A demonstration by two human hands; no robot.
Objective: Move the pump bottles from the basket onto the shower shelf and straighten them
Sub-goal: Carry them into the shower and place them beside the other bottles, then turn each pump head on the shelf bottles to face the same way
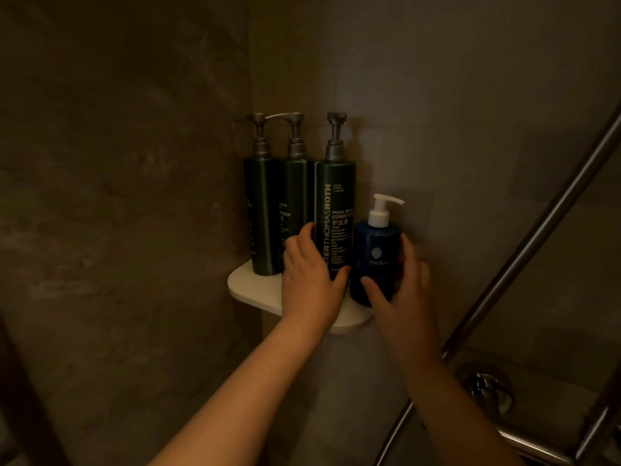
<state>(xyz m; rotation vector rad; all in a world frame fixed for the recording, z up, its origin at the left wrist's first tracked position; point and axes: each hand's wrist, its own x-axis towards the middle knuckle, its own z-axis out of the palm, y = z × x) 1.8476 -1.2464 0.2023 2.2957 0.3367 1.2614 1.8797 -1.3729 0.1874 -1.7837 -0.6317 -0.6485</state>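
Three tall dark green pump bottles stand upright in a row on the white corner shelf [248, 290]: the left bottle [260, 210], the middle bottle [295, 196] and the conditioner bottle [336, 210]. A short blue bottle with a white pump [376, 253] stands at the right end. My left hand [309, 280] grips the lower part of the conditioner bottle, thumb on its front, fingers behind it. My right hand [403, 290] holds the blue bottle, thumb across its front and fingers round its right side. The basket is out of view.
Dim grey tiled walls meet in the corner behind the shelf. A metal shower rail [524, 250] runs diagonally on the right. A chrome valve [487, 388] and a horizontal bar [537, 445] sit lower right.
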